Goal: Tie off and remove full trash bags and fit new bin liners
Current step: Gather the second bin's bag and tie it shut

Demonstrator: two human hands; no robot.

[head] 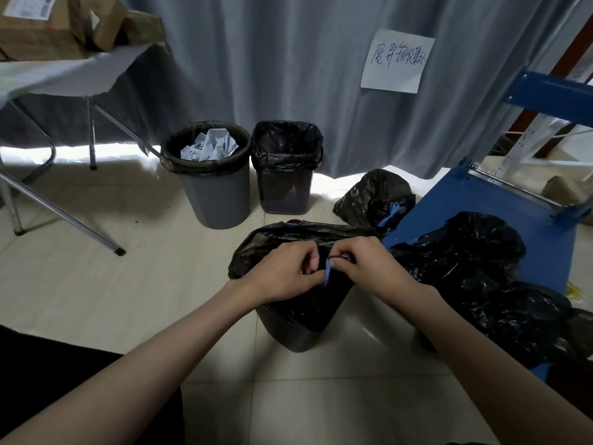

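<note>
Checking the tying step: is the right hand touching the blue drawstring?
Touching. The head view shows the right hand pinching the blue drawstring above the black bag.

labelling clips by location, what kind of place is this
Probably a storeroom or warehouse corner used for waste collection: blue metal racking, lined bins along a grey curtain, and cardboard parcels on a folding table.

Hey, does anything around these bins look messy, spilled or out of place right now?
A little. Small dark specks are scattered on the floor tiles left of the round grey bin, like spilled debris. That bin is heaped to its rim with crumpled paper. Filled black bags lie loose on the floor at right.
</note>
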